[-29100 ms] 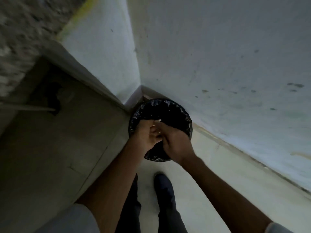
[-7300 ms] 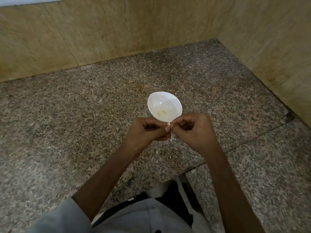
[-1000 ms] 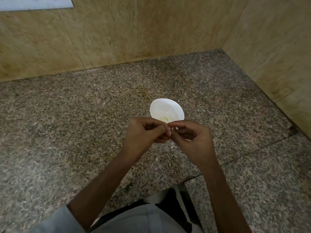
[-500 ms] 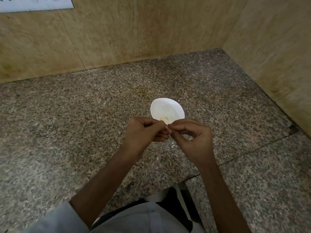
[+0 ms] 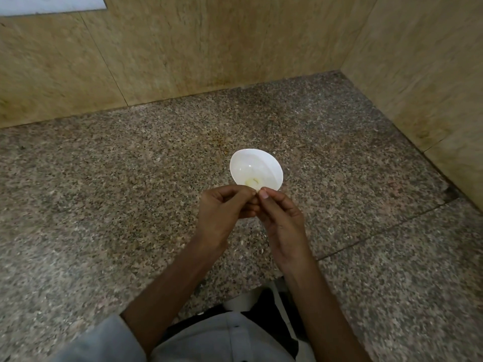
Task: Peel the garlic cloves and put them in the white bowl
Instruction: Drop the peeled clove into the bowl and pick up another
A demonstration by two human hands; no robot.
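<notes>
We see the bowl [image 5: 251,159] standing on the counter [image 5: 104,205], peeled cloves [image 5: 253,182] in it, a back wall [image 5: 183,48] behind and a side wall [image 5: 431,74] to the right. Our left hand [image 5: 222,212] and right hand [image 5: 282,223] meet just before the bowl, pinching a clove [image 5: 257,191] between them.

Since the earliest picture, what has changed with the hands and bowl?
The left hand and right hand moved from the black bin to the granite counter. Over the last seconds little moved: they still pinch a garlic clove before the white bowl, peeled cloves inside.
</notes>
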